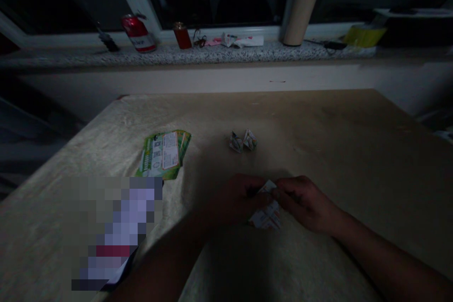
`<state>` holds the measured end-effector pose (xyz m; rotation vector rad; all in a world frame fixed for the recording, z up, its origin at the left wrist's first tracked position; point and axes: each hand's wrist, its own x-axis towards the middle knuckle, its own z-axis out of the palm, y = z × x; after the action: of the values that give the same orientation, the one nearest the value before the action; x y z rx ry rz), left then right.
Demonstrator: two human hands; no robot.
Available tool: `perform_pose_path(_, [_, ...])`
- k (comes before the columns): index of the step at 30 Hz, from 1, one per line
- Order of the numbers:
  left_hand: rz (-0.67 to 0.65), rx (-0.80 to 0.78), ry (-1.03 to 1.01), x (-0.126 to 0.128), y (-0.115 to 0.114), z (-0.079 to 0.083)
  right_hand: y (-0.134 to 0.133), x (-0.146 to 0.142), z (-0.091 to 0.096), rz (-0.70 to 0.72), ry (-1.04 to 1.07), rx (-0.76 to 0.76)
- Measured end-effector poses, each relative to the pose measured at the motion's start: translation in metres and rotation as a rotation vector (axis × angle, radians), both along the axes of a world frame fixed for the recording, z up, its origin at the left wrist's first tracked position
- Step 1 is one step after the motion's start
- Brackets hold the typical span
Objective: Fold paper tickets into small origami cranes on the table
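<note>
Both my hands are closed on a small sheet of printed paper (266, 214), partly folded, with a pointed top corner and creases across its lower part. My left hand (239, 198) pinches it from the left, and my right hand (306, 203) grips it near the upper right, the fingertips almost meeting. Beyond my hands, a folded paper piece (236, 142) stands on the table beside a second folded paper piece (249, 139). Dim light hides the finer folds, and fingers cover part of the sheet.
Green printed packets (161, 155) lie left on the table (318, 141), above a pixelated, bright oblong object (123, 231). Along the granite windowsill (212, 55) stand a red can (139, 34), a red jar (182, 37), a cardboard tube (305, 2) and a yellow object (364, 36).
</note>
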<state>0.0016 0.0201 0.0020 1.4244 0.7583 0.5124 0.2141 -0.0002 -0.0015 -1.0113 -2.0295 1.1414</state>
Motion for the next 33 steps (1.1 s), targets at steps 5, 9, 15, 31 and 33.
perform_pose_path(5, [-0.014,-0.097,-0.064,0.002,-0.003,-0.002,-0.001,-0.002,0.001,0.002,-0.049,0.208])
perform_pose_path(9, [-0.034,-0.094,-0.068,0.003,-0.003,0.0,-0.002,-0.002,-0.001,-0.008,-0.04,0.245])
perform_pose_path(15, [0.02,-0.099,-0.048,0.001,-0.003,0.0,0.001,0.0,-0.006,-0.042,0.095,0.044])
perform_pose_path(31, [0.709,-0.255,-0.4,0.013,0.008,0.0,0.002,-0.003,-0.009,-0.244,0.262,0.199])
perform_pose_path(33, [0.712,-0.27,-0.422,0.014,0.007,-0.001,0.003,-0.003,-0.008,-0.252,0.172,0.313])
